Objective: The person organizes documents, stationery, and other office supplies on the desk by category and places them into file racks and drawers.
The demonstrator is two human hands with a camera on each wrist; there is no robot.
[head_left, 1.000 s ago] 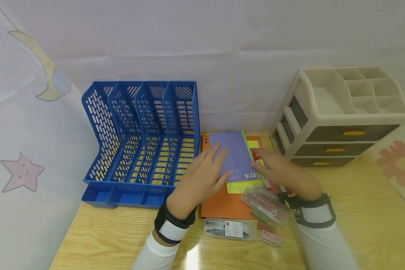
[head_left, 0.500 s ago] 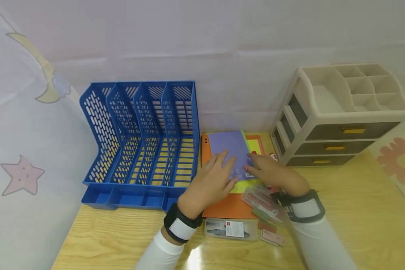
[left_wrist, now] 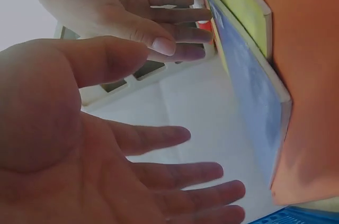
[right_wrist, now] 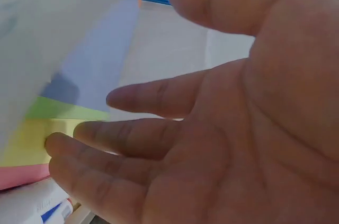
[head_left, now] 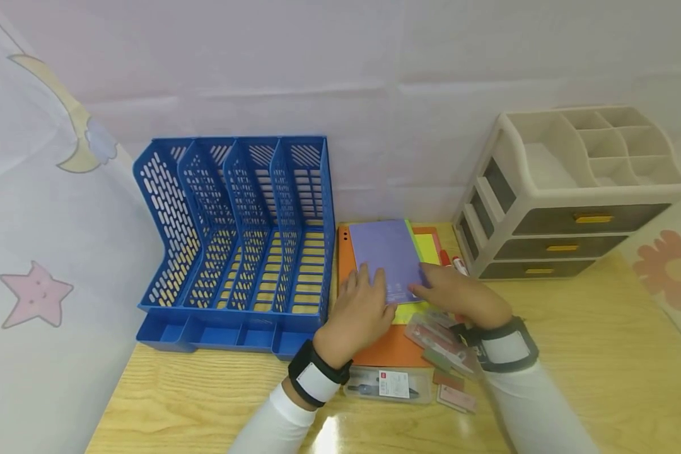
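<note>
A purple notebook (head_left: 381,252) lies on top of a yellow-green one (head_left: 404,313), both over an orange folder (head_left: 383,352). My left hand (head_left: 356,318) is at the notebook's lower left corner with its fingers spread; in the left wrist view a gap shows between those fingers and the notebooks. My right hand (head_left: 462,295) is over the right edge of the stack, fingers extended and thumb near the purple cover. Its palm (right_wrist: 222,128) faces the camera in the right wrist view, with nothing held. Red and white markers (head_left: 459,265) lie just beyond this hand.
A blue file rack (head_left: 235,309) stands on the left and a cream drawer unit (head_left: 528,202) on the right. Near the front are a clear compass case (head_left: 369,386), pink erasers (head_left: 456,398) and a transparent case (head_left: 442,343), partly under the right wrist.
My left hand has moved right and nearer, down the notebook's edge. The right hand has shifted slightly left and nearer, uncovering the markers. The notebooks look almost unmoved.
</note>
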